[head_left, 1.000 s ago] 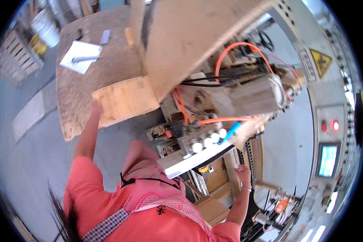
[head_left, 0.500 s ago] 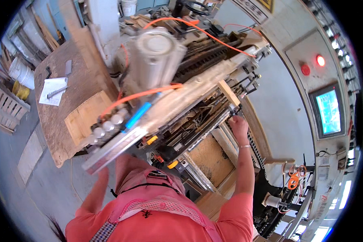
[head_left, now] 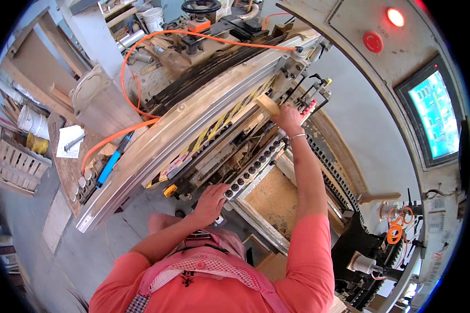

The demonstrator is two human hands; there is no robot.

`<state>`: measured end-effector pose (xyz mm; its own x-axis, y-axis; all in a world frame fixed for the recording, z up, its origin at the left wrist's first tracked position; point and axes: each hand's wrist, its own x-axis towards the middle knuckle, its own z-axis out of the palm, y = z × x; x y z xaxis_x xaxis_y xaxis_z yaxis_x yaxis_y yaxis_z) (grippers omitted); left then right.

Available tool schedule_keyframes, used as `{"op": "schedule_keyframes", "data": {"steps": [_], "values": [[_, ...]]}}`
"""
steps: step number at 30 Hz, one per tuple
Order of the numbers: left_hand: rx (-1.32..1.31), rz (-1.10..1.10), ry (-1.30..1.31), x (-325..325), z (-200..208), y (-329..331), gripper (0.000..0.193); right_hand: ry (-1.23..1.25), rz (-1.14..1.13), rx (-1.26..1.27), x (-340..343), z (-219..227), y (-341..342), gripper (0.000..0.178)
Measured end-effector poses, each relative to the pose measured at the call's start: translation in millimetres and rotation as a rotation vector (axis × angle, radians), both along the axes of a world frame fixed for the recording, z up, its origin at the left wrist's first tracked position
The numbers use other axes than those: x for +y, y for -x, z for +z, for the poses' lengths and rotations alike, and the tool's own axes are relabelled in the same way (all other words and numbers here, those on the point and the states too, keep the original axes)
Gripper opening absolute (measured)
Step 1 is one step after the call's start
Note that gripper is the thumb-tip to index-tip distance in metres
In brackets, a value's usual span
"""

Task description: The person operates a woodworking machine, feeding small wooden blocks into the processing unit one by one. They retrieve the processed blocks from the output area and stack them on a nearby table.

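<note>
Right hand (head_left: 288, 120) far forward, arm (head_left: 309, 182) nearly straight, fingers (head_left: 287, 109) seemingly curled; left hand (head_left: 209, 203) lower, palm down, the 2 apart.

This looks like a woodworking shop. A large machine (head_left: 183, 108) with a lit screen (head_left: 434, 115), a red button (head_left: 373, 41) and an orange hose (head_left: 193, 33) dominates; boards (head_left: 39, 61), a white bucket (head_left: 32, 122) and a slatted crate (head_left: 20, 163) stand at the left, by bare grey floor (head_left: 107, 253).

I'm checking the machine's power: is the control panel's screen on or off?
On: the screen glows bright blue and white.
</note>
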<state>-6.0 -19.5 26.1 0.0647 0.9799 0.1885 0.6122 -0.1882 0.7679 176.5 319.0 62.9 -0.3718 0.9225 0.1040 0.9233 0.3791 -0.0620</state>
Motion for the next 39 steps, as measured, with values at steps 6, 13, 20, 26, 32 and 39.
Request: {"op": "schedule_keyframes", "data": {"steps": [6,13,20,26,32,39], "values": [[0.065,-0.009,0.006,3,-5,-2,0.037,0.079,0.036,-0.001,11,-5,2,0.042],[0.067,-0.009,0.038,4,-7,-1,0.037,0.109,0.068,0.07,29,-6,-14,0.04],[0.033,-0.016,0.064,5,-7,0,0.041,0.041,0.07,0.022,33,-13,-15,0.04],[0.032,-0.017,0.077,5,-6,0,0.043,0.105,0.025,0.051,31,-8,-6,0.04],[0.022,-0.023,0.136,6,-1,0,0.043,0.072,0.031,0.017,34,-14,-6,0.04],[0.008,-0.012,0.106,6,-5,-2,0.042,0.114,0.008,0.008,37,-13,-5,0.038]]}}
